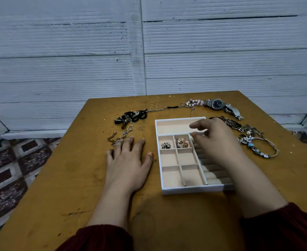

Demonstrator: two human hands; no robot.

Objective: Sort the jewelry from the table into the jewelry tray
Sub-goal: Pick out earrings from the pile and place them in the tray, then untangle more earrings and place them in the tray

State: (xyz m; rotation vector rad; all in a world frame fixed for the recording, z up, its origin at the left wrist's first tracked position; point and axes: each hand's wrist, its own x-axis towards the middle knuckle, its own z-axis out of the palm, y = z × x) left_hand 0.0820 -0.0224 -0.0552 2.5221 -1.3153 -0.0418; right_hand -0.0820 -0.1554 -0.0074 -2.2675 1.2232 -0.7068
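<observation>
Left hand [129, 160], flat and spread on the tabletop [76, 196], probably braces beside the tray [190, 190]; right hand [216, 140] curls over its ring slots, grasp indiscernible; most jewelry [131, 115] lies far and right.

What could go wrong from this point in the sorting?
The chains left of the jewelry tray lie tangled; lifting one may drag the others. The thin rings near the far edge are small and easily missed. The right hand covers part of the ring rolls, so placement there cannot be checked.
</observation>
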